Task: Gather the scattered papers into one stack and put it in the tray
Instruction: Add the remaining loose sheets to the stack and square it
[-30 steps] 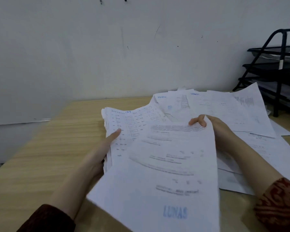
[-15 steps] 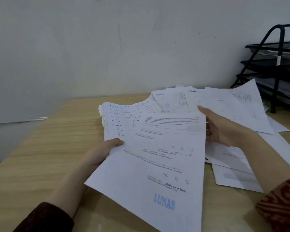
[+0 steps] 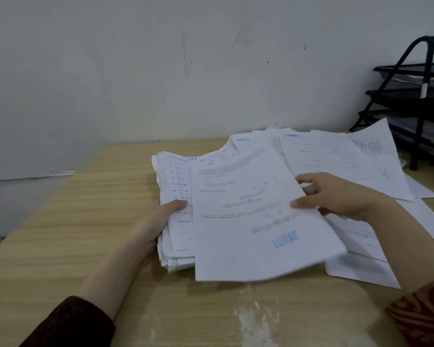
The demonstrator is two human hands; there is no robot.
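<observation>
A thick stack of white papers (image 3: pixel 176 186) lies on the wooden table (image 3: pixel 85 221). My left hand (image 3: pixel 161 216) grips the stack's left edge, thumb on top. A sheet stamped LUNAS in blue (image 3: pixel 256 221) lies askew over the stack, and my right hand (image 3: pixel 336 196) holds its right edge, thumb on top. More loose papers (image 3: pixel 336 156) are spread behind and to the right. The black tiered tray rack (image 3: pixel 416 101) stands at the far right against the wall.
A grey-white wall (image 3: pixel 161 71) closes off the table's far side. The table's left edge falls away at the left. A pale worn patch (image 3: pixel 256 321) marks the near tabletop. Papers lie in the rack's shelves.
The LUNAS sheet has swung from hanging toward me to lying flatter over the stack. My right hand moved from its top corner to its right edge. My left hand slid onto the stack's edge.
</observation>
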